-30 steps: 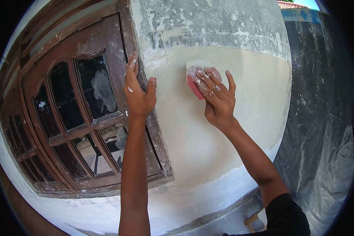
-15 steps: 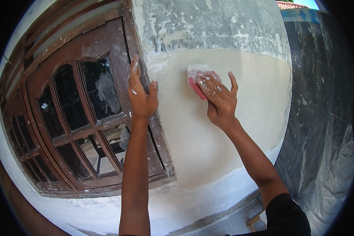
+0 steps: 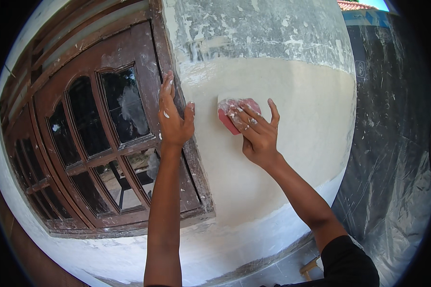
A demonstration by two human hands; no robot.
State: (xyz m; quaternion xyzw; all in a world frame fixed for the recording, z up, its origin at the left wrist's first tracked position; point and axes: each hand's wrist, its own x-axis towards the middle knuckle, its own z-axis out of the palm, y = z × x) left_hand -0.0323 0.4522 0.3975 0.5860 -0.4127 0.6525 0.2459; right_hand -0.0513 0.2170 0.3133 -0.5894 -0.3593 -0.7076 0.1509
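Note:
My right hand (image 3: 260, 139) presses a flat pinkish-red putty scraper (image 3: 228, 120) against the plastered wall (image 3: 301, 134), with fingers spread over its back and the little finger lifted away. White paste smears the scraper's upper part and my fingers. To the left, my left hand (image 3: 175, 122) is at the window's wooden frame (image 3: 202, 189), its fingers stretched upward and the thumb apart. Small blobs of white paste cling to it, and nothing is held in it. A smooth cream coat covers the wall around the scraper.
A brown wooden window with glass panes (image 3: 85, 119) fills the left side. Above the cream coat the wall is rough, patchy grey (image 3: 258, 33). Dark plastic sheeting (image 3: 383, 129) hangs at the right. Low down, a wooden piece (image 3: 310, 269) stands near grey floor tiles (image 3: 277, 275).
My right hand has slid the scraper a little left and down along the wall. The left hand stays at the window frame, almost unmoved.

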